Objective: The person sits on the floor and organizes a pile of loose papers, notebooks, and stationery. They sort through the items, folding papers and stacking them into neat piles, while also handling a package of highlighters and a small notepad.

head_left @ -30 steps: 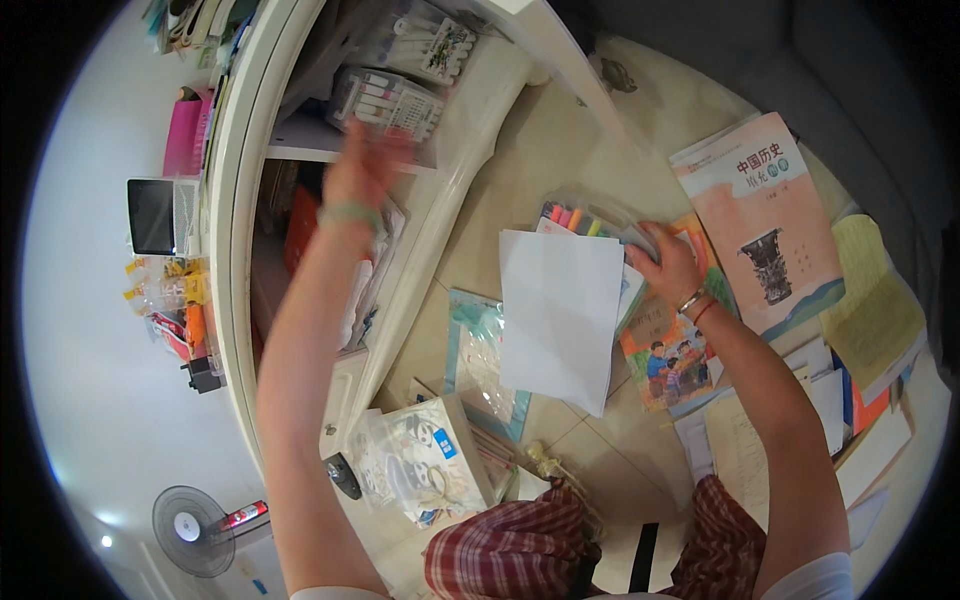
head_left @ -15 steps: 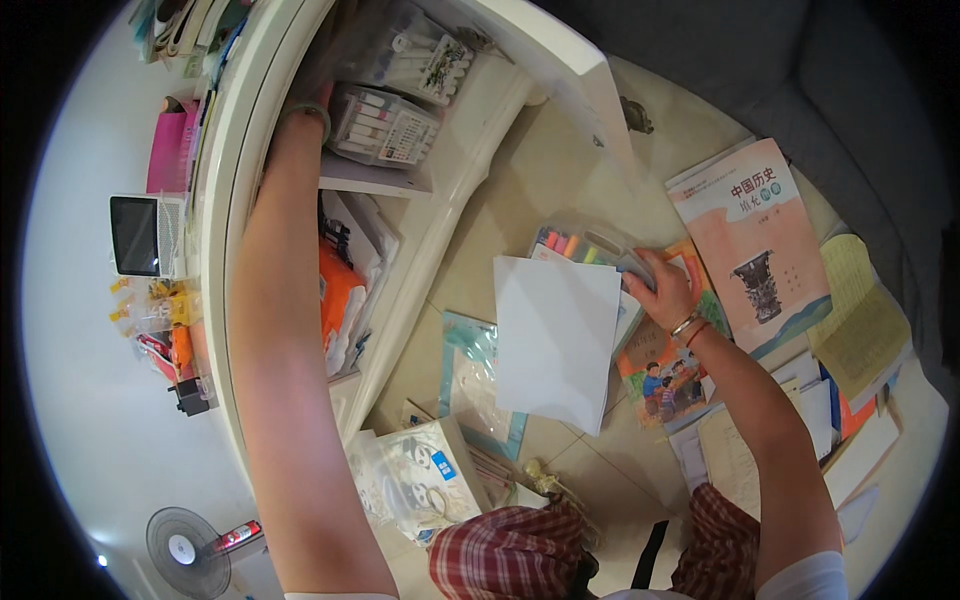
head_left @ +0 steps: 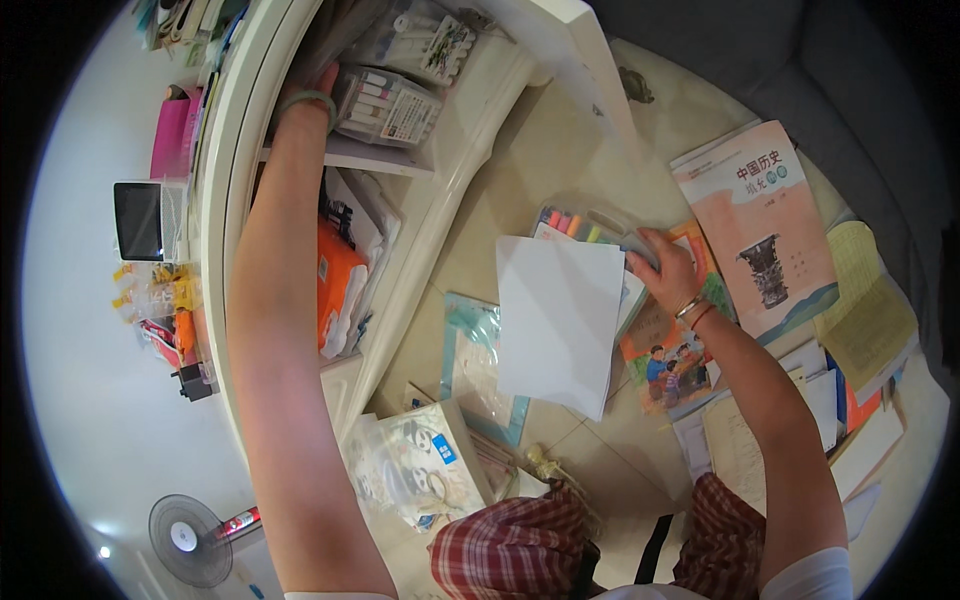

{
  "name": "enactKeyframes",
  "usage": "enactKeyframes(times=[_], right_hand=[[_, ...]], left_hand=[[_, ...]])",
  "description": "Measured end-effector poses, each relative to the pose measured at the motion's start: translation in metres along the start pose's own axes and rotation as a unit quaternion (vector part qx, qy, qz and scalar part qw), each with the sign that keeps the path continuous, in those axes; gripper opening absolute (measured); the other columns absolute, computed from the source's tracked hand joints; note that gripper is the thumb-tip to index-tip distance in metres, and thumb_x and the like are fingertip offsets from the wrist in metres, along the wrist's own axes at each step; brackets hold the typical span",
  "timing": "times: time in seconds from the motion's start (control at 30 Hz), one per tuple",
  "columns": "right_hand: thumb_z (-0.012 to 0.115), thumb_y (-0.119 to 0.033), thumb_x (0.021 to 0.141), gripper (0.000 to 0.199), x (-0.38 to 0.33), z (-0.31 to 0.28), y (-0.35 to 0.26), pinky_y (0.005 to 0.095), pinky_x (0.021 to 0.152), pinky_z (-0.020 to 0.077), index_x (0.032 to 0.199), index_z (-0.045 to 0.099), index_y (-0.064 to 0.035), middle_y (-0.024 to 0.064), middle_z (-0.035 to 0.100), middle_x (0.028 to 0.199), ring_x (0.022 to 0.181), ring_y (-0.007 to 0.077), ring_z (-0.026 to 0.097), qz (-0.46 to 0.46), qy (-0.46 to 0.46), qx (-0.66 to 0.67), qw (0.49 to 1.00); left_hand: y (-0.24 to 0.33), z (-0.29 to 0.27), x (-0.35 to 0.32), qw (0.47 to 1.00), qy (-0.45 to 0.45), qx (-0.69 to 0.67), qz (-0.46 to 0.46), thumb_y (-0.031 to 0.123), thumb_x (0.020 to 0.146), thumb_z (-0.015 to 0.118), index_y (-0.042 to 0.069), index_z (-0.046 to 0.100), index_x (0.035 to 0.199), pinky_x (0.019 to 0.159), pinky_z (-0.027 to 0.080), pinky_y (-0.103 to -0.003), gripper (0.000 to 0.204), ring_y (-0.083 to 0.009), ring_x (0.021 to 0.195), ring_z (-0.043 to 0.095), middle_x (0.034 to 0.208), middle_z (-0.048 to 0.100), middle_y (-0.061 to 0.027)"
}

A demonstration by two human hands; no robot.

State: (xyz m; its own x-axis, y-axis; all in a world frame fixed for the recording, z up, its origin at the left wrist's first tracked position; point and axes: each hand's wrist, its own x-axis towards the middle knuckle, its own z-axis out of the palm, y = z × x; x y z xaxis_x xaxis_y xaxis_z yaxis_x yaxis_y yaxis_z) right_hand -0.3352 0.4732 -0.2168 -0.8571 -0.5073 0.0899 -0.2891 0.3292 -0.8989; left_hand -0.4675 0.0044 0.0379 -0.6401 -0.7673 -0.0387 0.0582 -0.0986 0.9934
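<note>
My left hand (head_left: 318, 84) reaches deep into the white cabinet (head_left: 475, 110), beside a clear box of capped markers (head_left: 385, 108). Its fingers are mostly hidden and blurred there. On the floor side, my right hand (head_left: 668, 272) grips the edge of a clear plastic case of coloured highlighters (head_left: 590, 225), thumb and fingers around its corner. White sheets of paper (head_left: 558, 325) lie over the near part of that case. Beneath and beside the right hand is an orange illustrated book (head_left: 665, 370).
A pinkish textbook (head_left: 755, 225) and an open notebook (head_left: 860, 300) lie at right. A teal-edged plastic pouch (head_left: 475, 370) and a panda-patterned box (head_left: 435, 460) are near my knees. The cabinet's open door (head_left: 590, 70) stands at the top. An orange packet (head_left: 340, 285) fills a lower shelf.
My left hand has drawn back slightly toward me inside the cabinet, showing more of its wrist. The right hand keeps its hold; the view has shifted a little.
</note>
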Motion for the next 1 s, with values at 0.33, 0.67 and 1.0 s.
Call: enactKeyframes(times=[0.33,0.67,1.0], right_hand=[[0.066,-0.034,0.081,0.044,-0.002,0.004,0.006,0.0419,0.064,0.0493,0.111,0.057,-0.0034,0.0199,0.064,0.085,0.075,0.0368,0.063,-0.018,0.006,0.000,1.000],[0.065,-0.029,0.083,0.043,-0.001,-0.003,-0.001,0.0387,0.067,0.0500,0.113,0.056,0.0007,0.0224,0.064,0.089,0.079,0.0357,0.064,0.016,-0.032,0.004,0.999],[0.065,-0.034,0.082,0.043,0.000,-0.003,-0.004,0.0409,0.064,0.0498,0.112,0.056,-0.0034,0.0193,0.065,0.083,0.075,0.0356,0.063,0.002,-0.021,0.011,1.000]], left_hand=[[-0.032,-0.040,-0.001,0.994,0.052,-0.094,-0.031,0.013,0.096,0.043,0.005,0.043,0.126,0.077,0.059,-0.047,0.031,-0.0386,0.091,0.063,0.114,0.055,-0.0223],[-0.026,-0.019,-0.022,0.977,0.132,-0.164,0.003,0.010,0.094,0.039,0.001,0.043,0.126,0.078,0.058,-0.052,0.033,-0.0420,0.102,0.057,0.121,0.052,-0.0206],[-0.024,-0.017,-0.032,0.989,0.069,-0.131,0.020,0.012,0.095,0.043,0.002,0.046,0.125,0.080,0.058,-0.050,0.032,-0.0365,0.108,0.054,0.122,0.052,-0.0191]])
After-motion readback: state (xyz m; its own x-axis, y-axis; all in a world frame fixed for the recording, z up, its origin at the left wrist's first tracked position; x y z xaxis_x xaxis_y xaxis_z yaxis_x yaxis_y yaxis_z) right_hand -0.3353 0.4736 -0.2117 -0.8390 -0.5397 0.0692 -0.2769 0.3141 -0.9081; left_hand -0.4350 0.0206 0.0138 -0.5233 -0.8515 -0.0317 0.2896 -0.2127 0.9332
